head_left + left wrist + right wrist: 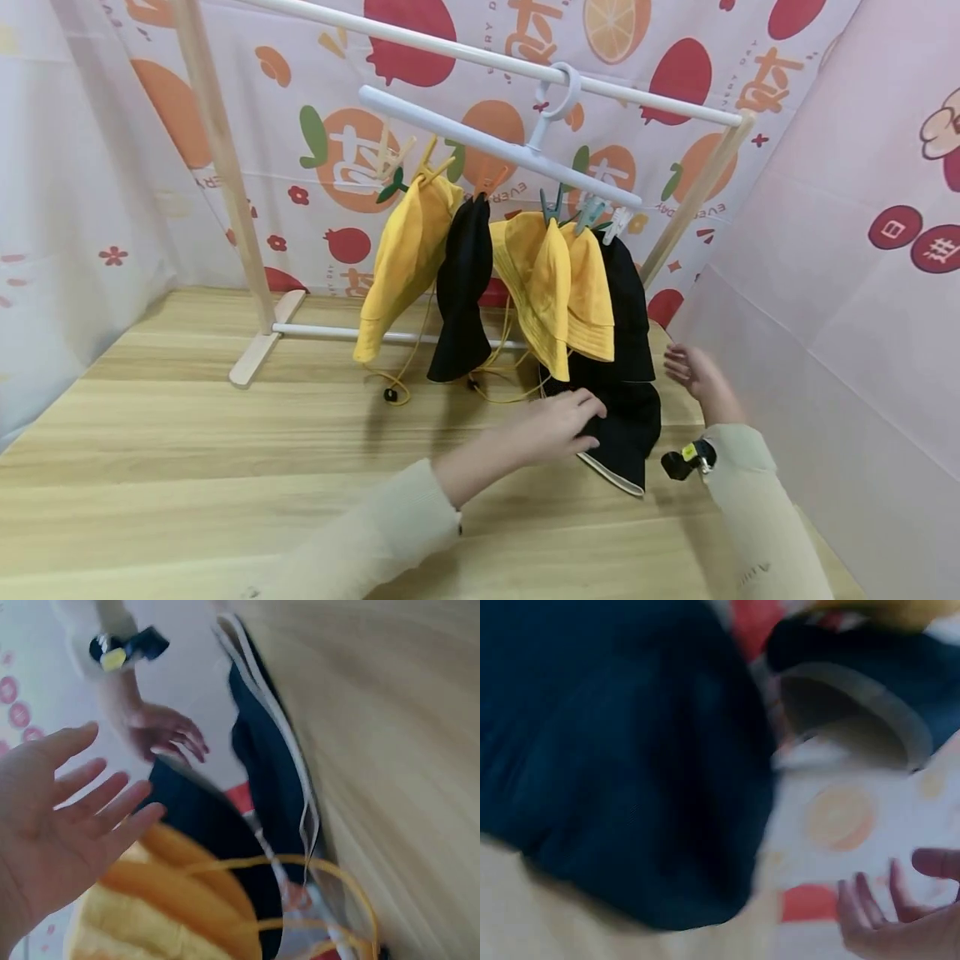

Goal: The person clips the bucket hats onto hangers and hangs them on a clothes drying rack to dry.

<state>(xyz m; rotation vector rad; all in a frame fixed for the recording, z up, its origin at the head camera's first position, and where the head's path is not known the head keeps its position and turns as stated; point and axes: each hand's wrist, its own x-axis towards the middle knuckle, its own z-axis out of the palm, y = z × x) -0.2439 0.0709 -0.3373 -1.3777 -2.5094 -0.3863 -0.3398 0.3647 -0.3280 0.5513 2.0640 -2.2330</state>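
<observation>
My left hand point(558, 425), fingers loosely bent, reaches over a black bucket hat point(622, 429) with a pale rim edge, lying on the table; in the left wrist view the same hand point(67, 825) has spread fingers with nothing in them. To the right of the rack, my right hand point(693, 373) is raised, empty and relaxed, beside a hanging black hat point(626, 308). Two yellow hats point(588, 287) hang left of that one. Farther left are another black hat point(463, 292) and a yellow hat point(408, 267). Clothespins point(551, 204) hold the hanging hats.
A white hanger point(495, 146) tilts down to the right from the rack's top rail point(487, 57). Wooden posts point(225, 167) stand on the table point(187, 467). Yellow cords point(408, 392) dangle to the tabletop. A fabric wall point(847, 333) rises at right.
</observation>
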